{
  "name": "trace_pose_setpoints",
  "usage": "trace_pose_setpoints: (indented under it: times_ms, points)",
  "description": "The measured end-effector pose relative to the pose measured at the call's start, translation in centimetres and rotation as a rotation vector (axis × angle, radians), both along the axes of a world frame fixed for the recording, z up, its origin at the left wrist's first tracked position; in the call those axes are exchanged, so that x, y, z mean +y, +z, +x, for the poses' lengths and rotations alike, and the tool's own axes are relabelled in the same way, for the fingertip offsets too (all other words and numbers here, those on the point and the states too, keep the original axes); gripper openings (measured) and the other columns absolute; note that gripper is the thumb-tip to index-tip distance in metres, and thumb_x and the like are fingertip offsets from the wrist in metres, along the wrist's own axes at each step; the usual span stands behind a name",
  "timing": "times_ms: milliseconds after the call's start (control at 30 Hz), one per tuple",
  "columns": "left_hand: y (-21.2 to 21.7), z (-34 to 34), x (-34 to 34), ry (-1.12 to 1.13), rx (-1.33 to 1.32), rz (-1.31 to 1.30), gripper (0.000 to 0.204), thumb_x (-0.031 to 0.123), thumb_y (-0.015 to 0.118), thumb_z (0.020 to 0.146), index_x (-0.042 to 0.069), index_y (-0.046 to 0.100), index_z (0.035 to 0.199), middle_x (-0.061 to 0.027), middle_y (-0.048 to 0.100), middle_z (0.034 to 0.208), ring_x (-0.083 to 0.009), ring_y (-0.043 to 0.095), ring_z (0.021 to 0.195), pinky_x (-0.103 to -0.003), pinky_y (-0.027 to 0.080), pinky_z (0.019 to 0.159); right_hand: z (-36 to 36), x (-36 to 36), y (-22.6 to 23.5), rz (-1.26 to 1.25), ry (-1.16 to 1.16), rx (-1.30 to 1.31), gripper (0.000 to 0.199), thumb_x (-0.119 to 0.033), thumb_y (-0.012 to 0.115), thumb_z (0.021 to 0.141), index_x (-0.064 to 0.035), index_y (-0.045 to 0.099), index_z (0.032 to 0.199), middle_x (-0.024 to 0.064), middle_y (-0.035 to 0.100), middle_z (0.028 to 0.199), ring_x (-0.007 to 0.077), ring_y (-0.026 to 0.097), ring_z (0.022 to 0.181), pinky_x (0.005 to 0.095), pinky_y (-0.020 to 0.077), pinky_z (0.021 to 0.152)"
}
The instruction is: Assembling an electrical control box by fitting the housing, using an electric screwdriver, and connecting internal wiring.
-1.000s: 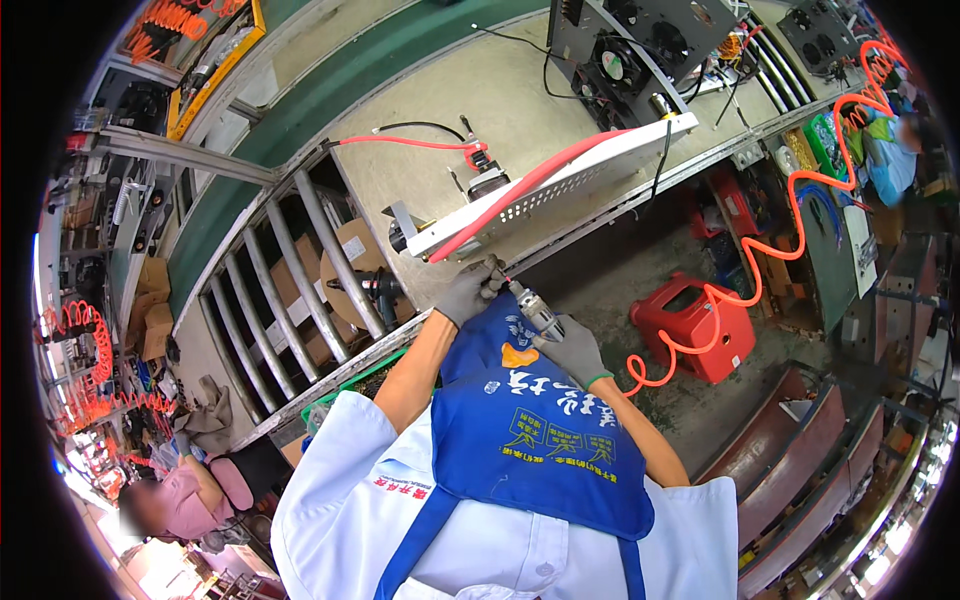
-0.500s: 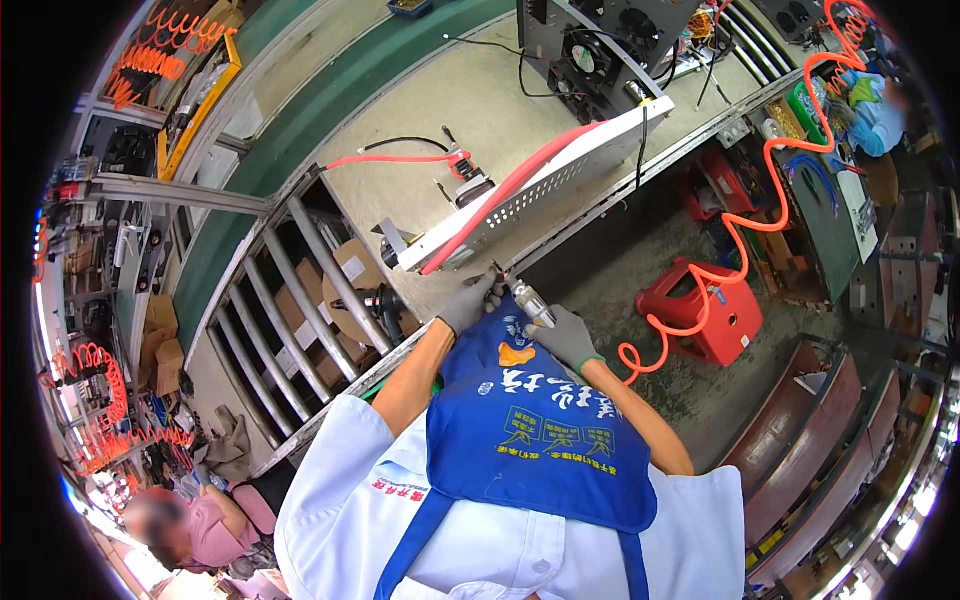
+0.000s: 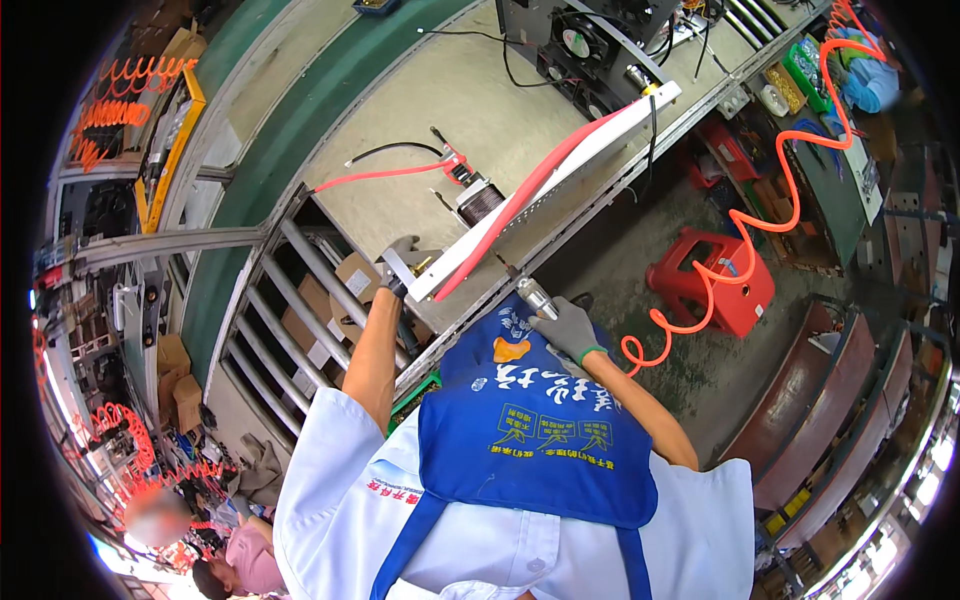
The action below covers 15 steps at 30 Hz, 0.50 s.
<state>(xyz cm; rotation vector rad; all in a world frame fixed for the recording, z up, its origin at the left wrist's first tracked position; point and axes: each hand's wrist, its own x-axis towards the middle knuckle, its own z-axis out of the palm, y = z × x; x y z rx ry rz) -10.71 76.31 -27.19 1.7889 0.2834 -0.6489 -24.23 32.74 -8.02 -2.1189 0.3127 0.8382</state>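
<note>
My right hand (image 3: 568, 332), in a grey glove, is wrapped around a silver air screwdriver (image 3: 537, 298). Its thin bit points up and away, toward the bench edge, a little short of a long white metal panel (image 3: 590, 155). My left hand (image 3: 399, 264), gloved too, grips the panel's near left end by a small bracket; part of its fingers is hidden behind it. A thick red hose (image 3: 520, 215) runs along the panel. Behind the panel lies a dark motor-like part (image 3: 480, 203) with a red lead and a black lead.
A dark housing with fans (image 3: 575, 45) stands at the far end of the bench (image 3: 380, 110). Metal rollers (image 3: 320, 270) lie left of my left arm. An orange coiled hose (image 3: 708, 290) hangs over a red plastic stool (image 3: 715, 280) on the right. Other people are at the sides.
My left hand has left the screwdriver's tip and moved up and left to the panel's end. The panel's holed face now shows less. The screwdriver stays in my right hand.
</note>
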Motion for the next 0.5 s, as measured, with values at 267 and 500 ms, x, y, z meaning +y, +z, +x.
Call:
trace_pose_setpoints:
  times_ms: [267, 500]
  points:
    - [8.8, 7.2, -11.4, 0.210, 0.389, -0.353, 0.033, 0.022, 0.052, 0.097, 0.000, 0.061, 0.119, -0.0033, 0.057, 0.074, -0.0129, 0.053, 0.061, -0.027, 0.047, 0.056, -0.2, 0.0, -0.7, -0.007, -0.068, 0.013, 0.051, -0.047, 0.071, 0.076, -0.0058, 0.063, 0.105, 0.0220, 0.068, 0.100, 0.0399, 0.066, 0.096, 0.0462, 0.0501, 0.084]
    - [6.7, 9.7, -14.2, 0.131, 0.496, -0.399, 0.032, 0.022, 0.052, 0.097, 0.000, 0.060, 0.119, -0.0033, 0.057, 0.074, -0.0133, 0.053, 0.061, -0.026, 0.047, 0.057, -0.4, 0.1, -1.7, -0.068, -0.085, -0.004, 0.048, -0.045, 0.071, 0.077, -0.0074, 0.062, 0.105, 0.0196, 0.068, 0.097, 0.0386, 0.065, 0.095, 0.0469, 0.0501, 0.084]
